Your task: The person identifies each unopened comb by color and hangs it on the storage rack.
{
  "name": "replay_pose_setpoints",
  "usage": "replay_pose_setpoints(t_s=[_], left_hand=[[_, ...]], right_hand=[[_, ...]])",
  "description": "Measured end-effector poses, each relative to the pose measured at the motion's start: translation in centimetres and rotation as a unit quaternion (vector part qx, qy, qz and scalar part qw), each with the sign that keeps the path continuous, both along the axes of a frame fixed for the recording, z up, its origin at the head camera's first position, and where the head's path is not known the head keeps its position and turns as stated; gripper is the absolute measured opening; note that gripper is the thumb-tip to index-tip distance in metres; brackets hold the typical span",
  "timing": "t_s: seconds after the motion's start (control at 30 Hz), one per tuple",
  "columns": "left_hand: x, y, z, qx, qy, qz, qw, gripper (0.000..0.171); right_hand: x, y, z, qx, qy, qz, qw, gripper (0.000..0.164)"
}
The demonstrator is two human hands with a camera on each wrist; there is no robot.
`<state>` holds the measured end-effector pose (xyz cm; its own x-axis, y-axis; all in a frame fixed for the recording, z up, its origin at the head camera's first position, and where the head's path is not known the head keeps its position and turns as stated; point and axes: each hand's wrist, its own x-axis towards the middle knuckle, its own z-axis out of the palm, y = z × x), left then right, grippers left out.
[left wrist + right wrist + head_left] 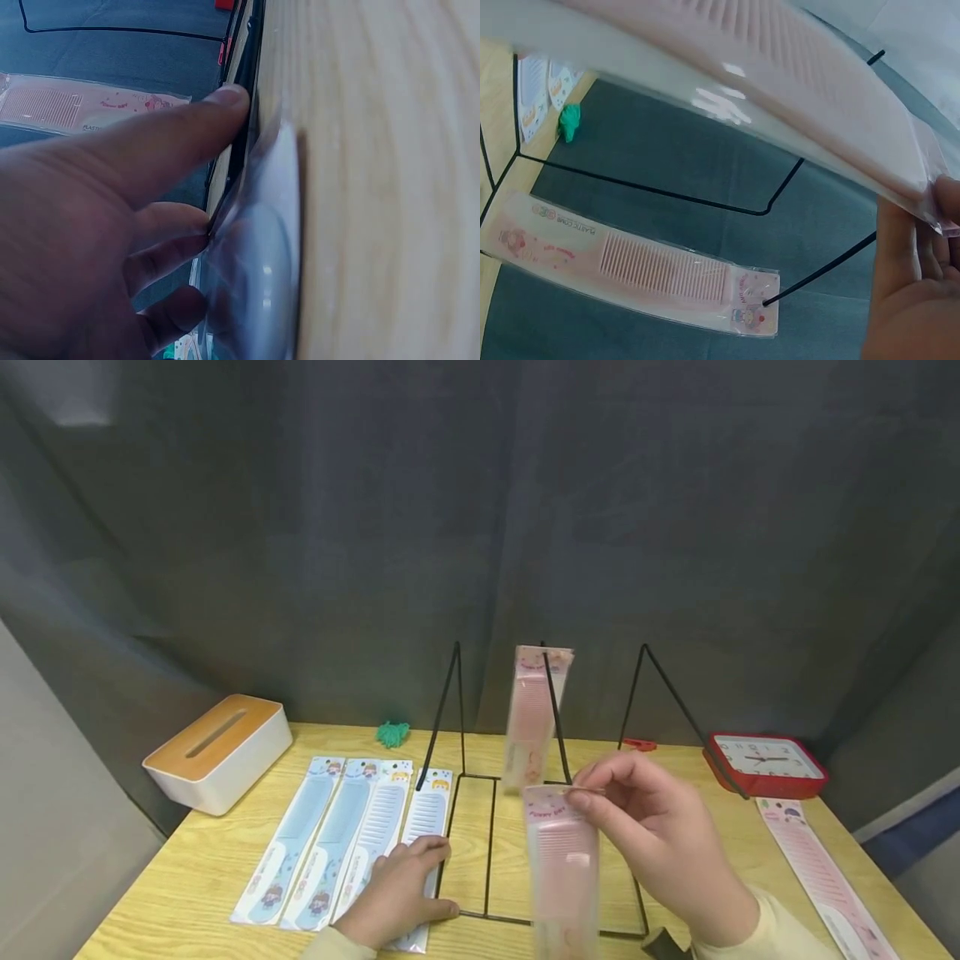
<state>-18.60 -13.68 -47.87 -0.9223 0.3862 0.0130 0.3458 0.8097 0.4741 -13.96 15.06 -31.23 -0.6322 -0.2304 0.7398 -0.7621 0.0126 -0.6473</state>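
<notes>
The head view's lower edge cuts off the nearer pink comb packet (565,875).

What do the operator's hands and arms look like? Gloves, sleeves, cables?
Left hand and right hand are bare: no gloves, rings or cables visible. Left sleeve and right sleeve are pale cream-yellow, ending around the wrists; no print visible.

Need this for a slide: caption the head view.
Right grip holds a pink comb near the rack where another hangs.

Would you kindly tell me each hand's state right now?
Left hand: open, beside the black rack.
Right hand: closed, pinching the top of a packaged pink comb.
</notes>
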Motion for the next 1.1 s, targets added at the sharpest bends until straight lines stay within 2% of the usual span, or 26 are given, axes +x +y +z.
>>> replay_pose_setpoints(t_s=[0.13,0.3,0.37,0.43,0.53,0.63,0.73,0.83,0.97,1.1], left_hand=[[0.0,0.1,0.1,0.0,0.001,0.001,1.0,0.081],[0.0,0.1,0.3,-0.001,0.001,0.0,1.0,0.081],[0.0,0.1,0.4,-0.002,0.001,0.001,1.0,0.081],[0.0,0.1,0.4,-0.003,0.003,0.002,1.0,0.081],[-0.1,0.1,0.4,-0.005,0.002,0.005,1.0,0.08],[-0.1,0.0,0.4,-0.006,0.0,0.006,1.0,0.08],[-0.1,-0.2,0.3,-0.006,0.0,0.008,0.9999,0.08],[0.0,-0.2,0.2,-0.007,0.002,0.009,0.9999,0.08],[0.1,0.0,0.1,-0.004,0.003,0.007,1.0,0.08],[0.1,0.2,0.1,-0.004,0.007,0.008,0.9999,0.08]], right_hand=[[0.4,0.1,0.2,0.0,-0.013,-0.012,1.0,0.026],[0.2,0.1,-0.1,-0.042,0.019,0.022,0.999,0.022],[0.1,0.2,-0.2,-0.049,0.025,0.022,0.998,0.018],[-0.1,0.2,-0.1,-0.038,0.014,0.003,0.999,0.017],[-0.7,-0.1,0.2,-0.006,-0.011,-0.053,0.998,0.017],[-2.3,-0.6,0.5,0.02,-0.034,-0.106,0.994,0.015],[-4.6,-0.9,0.8,0.037,-0.064,-0.146,0.986,0.009],[-7.2,-1.1,1.1,0.052,-0.092,-0.185,0.977,0.009],[-10.2,-1.2,1.6,0.055,-0.126,-0.222,0.965,0.013],[-12.4,-1.4,1.9,0.034,-0.168,-0.239,0.956,0.018]])
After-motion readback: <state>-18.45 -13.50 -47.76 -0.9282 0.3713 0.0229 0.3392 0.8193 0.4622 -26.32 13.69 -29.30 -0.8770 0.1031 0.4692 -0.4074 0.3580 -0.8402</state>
